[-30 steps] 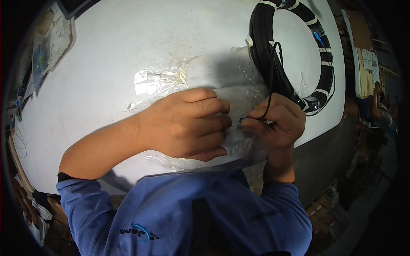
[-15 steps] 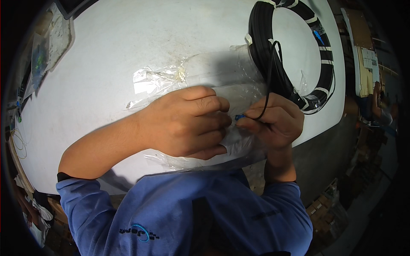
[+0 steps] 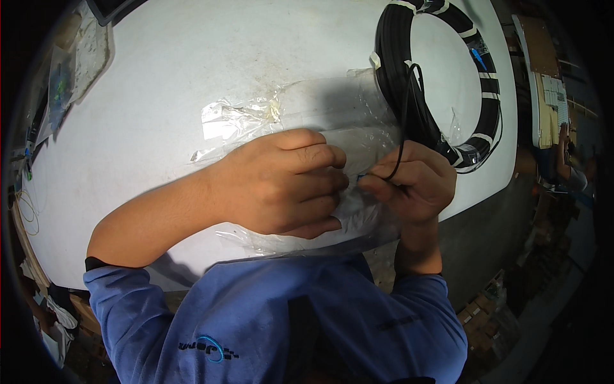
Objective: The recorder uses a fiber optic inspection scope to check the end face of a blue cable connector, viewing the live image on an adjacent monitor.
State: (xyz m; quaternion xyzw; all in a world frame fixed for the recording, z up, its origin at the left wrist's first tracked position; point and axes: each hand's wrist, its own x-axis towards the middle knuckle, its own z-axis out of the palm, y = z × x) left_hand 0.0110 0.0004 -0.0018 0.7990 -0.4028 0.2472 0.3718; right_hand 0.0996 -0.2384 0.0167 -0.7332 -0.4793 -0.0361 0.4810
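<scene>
My right hand (image 3: pixel 419 182) pinches a small blue cable connector (image 3: pixel 362 176) between thumb and forefinger; only a sliver of blue shows at the fingertips. From there a black cable (image 3: pixel 402 137) arches up to a large black cable coil (image 3: pixel 391 48). Just left of the connector, my left hand (image 3: pixel 291 182) is closed with its fingers curled inward. Whatever those fingers hold is hidden beneath them. Under both hands lies a crinkled clear plastic bag (image 3: pixel 332 105), spread over the white table (image 3: pixel 166 77).
White ties wrap the coil, and a second blue connector (image 3: pixel 478 59) rests on its far right side. Clear bags with small green and blue parts (image 3: pixel 61 86) sit at the far left. Cardboard boxes (image 3: pixel 480 320) stand on the floor at lower right. Another person (image 3: pixel 569 166) is at the right edge.
My right fingertips now cover more of the blue connector, so less of it shows. The left hand has barely shifted.
</scene>
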